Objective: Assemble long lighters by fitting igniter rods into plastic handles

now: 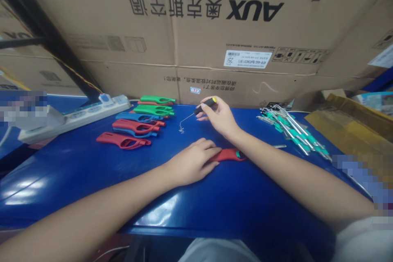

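My right hand (221, 118) is closed round the black and yellow handle of a screwdriver (205, 106). Its thin shaft slants down to the left, with the tip at a small pile of tiny screws (181, 130) on the blue table. Lower down, my left hand (193, 160) grips one end of a red lighter casing (226, 154) lying flat. A bit of green (238, 154) shows inside the casing's far end, which is partly hidden behind my right forearm.
Several red, blue and green lighter casings (124, 141) lie in a row at left, beside a white power strip (76, 118). Metal rods with green parts (296, 131) are heaped at right, near a brown open box (346, 131). A large cardboard sheet (196, 57) stands behind.
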`<control>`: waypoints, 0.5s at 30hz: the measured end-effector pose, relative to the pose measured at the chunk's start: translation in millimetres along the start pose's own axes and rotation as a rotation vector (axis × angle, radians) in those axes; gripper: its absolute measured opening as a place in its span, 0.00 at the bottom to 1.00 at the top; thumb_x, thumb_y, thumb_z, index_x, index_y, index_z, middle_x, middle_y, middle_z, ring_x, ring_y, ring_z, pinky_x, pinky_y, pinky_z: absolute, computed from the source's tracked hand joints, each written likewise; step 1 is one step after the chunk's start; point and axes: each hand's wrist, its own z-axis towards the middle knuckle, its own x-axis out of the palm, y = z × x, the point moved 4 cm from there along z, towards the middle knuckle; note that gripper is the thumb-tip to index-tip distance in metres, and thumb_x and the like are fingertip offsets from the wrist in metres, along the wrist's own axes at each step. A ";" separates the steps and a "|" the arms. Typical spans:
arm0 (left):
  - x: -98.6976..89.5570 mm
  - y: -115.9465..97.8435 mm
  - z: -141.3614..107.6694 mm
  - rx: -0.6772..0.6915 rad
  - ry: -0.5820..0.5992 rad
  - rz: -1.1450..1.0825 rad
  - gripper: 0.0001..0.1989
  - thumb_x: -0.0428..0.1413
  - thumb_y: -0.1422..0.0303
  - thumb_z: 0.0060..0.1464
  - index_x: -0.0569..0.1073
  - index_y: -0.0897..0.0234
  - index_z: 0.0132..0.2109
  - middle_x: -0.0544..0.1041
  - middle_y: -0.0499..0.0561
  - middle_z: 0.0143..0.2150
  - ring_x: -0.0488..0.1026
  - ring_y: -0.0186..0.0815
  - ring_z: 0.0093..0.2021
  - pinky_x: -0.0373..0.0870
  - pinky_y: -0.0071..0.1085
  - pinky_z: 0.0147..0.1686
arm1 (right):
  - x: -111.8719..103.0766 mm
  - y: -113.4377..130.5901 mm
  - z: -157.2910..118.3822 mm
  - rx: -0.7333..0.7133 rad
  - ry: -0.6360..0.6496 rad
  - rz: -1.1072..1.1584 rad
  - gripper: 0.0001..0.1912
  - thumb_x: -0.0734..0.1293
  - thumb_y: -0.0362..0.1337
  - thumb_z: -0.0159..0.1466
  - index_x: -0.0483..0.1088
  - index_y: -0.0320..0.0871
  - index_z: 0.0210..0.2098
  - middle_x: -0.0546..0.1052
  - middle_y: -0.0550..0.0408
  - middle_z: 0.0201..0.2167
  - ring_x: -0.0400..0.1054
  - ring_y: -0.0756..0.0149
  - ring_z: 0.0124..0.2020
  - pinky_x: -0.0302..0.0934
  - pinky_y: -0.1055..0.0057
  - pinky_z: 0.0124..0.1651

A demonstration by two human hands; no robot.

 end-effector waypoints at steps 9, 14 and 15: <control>1.3 2.3 -0.3 0.001 0.005 -0.010 0.18 0.52 0.66 0.68 0.72 0.65 0.61 0.75 0.58 0.52 0.71 0.44 0.52 0.71 0.40 0.55 | -6.2 6.7 -1.9 0.074 0.029 0.005 0.18 0.75 0.45 0.58 0.67 0.45 0.40 0.79 0.57 0.34 0.78 0.69 0.30 0.76 0.70 0.35; 1.3 2.2 0.1 0.006 0.004 -0.015 0.18 0.52 0.66 0.68 0.72 0.66 0.61 0.75 0.59 0.52 0.71 0.43 0.52 0.71 0.41 0.55 | -7.3 5.8 -3.9 0.058 0.002 0.021 0.17 0.74 0.46 0.59 0.67 0.45 0.41 0.80 0.57 0.35 0.78 0.70 0.30 0.76 0.70 0.35; 1.1 2.1 0.1 0.007 0.002 -0.017 0.18 0.52 0.66 0.68 0.72 0.66 0.61 0.75 0.59 0.52 0.71 0.44 0.52 0.71 0.41 0.55 | -7.5 5.3 -3.8 0.063 0.001 0.017 0.18 0.74 0.46 0.59 0.67 0.45 0.41 0.80 0.57 0.34 0.78 0.70 0.30 0.76 0.70 0.35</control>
